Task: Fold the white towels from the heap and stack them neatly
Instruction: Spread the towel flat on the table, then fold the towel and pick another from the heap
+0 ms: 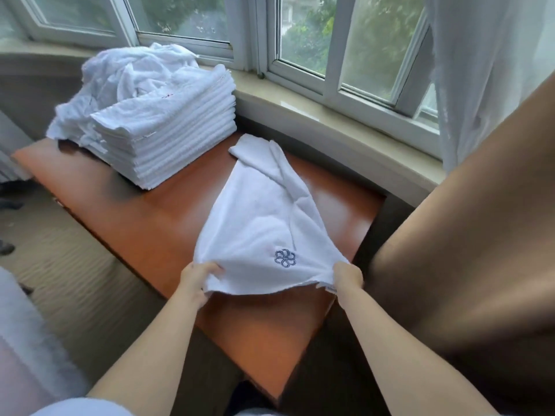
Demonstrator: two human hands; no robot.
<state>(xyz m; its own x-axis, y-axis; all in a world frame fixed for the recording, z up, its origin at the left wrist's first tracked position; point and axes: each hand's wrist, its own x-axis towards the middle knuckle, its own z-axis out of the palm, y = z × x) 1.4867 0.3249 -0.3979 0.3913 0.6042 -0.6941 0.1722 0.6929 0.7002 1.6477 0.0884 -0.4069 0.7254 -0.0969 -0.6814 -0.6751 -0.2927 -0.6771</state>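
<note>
Head view: orange-brown table (168,211) by window (303,34).

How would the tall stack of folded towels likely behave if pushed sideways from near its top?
The stack of folded towels would probably shear or lean instead of sliding as one block: it is many soft layers high with uneven edges. The loose heap drapes onto its far side, so that cloth would likely drag along. It probably would not slide easily on the wooden table.

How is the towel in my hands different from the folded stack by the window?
The towel is one single layer, spread and creased, its near edge lifted off the table by the left hand and right hand; the stack is many squared layers lying flat. The towel shows a blue emblem; the stack shows none. Both are white.
</note>
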